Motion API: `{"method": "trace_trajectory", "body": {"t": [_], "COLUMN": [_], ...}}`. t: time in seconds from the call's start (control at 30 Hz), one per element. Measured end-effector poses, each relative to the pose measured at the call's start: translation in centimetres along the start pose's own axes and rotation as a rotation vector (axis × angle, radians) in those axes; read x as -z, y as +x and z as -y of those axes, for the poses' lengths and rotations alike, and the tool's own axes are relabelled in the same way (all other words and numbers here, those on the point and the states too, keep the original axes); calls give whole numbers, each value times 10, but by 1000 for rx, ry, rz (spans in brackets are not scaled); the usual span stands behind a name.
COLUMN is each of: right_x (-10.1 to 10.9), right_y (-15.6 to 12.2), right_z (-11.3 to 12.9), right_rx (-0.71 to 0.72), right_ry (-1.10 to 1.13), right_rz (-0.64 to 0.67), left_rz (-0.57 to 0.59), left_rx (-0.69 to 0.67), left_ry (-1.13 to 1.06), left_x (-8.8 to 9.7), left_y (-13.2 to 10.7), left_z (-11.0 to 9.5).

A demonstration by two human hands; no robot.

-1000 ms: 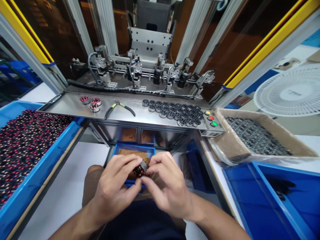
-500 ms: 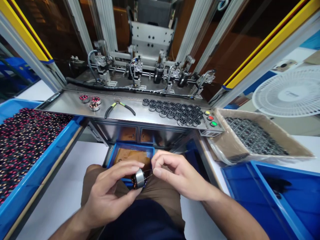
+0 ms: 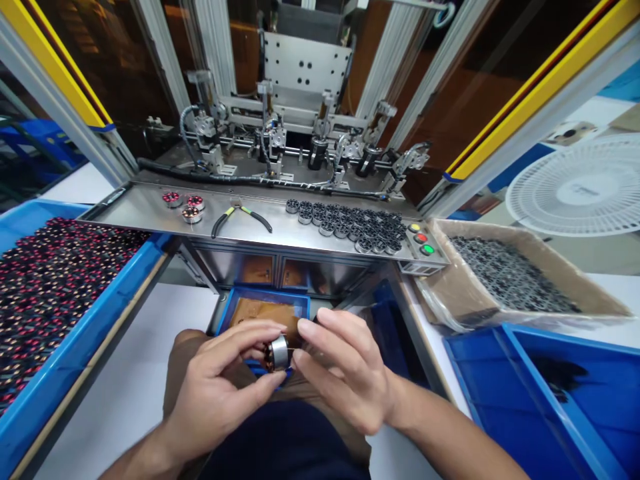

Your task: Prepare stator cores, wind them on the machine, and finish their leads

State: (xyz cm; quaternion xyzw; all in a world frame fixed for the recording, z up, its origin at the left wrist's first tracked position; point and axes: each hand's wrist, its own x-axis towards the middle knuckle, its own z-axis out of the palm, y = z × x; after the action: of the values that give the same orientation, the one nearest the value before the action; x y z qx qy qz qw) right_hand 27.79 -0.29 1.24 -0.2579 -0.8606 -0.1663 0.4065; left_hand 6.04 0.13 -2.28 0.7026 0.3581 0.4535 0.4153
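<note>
My left hand [image 3: 225,380] is closed around a motor stator [image 3: 279,352], its thumb below and its fingers above. The stator has a silver ring and copper windings at its left side, and it is held on its side above my lap. A thin wire [image 3: 292,349] sticks out of it to the right. Close to the wire's end is my right hand [image 3: 345,373], with its thumb and index fingertip apart. Whether the thumb touches the wire cannot be made out. Wire cutters [image 3: 241,215] with black and green handles lie spread on the metal shelf [image 3: 145,207].
Three wound stators [image 3: 193,213] and several black-and-silver stators [image 3: 345,223] stand on the shelf. A blue crate [image 3: 115,280] of wound stators is at left. At right are a cardboard box [image 3: 500,313] of parts, a blue bin [image 3: 540,413], a button panel [image 3: 423,240] and a fan [image 3: 575,187].
My right hand has gone from a pinch by the wires to parted fingers, turned and slightly lower. The stator stays in my left hand, turned a little. The view has shifted slightly.
</note>
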Motion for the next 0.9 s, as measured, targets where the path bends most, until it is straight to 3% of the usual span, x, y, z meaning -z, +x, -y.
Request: {"method": "trace_trajectory", "body": {"t": [0.13, 0.23, 0.37, 0.5, 0.7, 0.83, 0.9], "right_x": [-4, 3, 23, 27, -2, -4, -14], "right_y": [2, 2, 7, 22, 44, 60, 74], "right_z": [-2, -5, -11, -11, 0, -10, -27], "right_rx": [-11, -31, -182, -315, -152, 61, 24], "right_ry": [124, 198, 302, 465, 411, 429, 493], "right_rz": [6, 61, 195, 190, 368, 554, 574], "left_rz": [39, 22, -21, -40, -7, 25, -51], "left_rx": [89, 81, -11, -164, -223, -98, -21], "left_ry": [-201, -233, -56, 186, 266, 175, 113], "left_x": [-1, -1, 4, 8, 17, 42, 56], "left_y": [0, 1, -1, -3, -5, -16, -25], "left_z": [-1, -3, -4, -4, -7, -2, 4]}}
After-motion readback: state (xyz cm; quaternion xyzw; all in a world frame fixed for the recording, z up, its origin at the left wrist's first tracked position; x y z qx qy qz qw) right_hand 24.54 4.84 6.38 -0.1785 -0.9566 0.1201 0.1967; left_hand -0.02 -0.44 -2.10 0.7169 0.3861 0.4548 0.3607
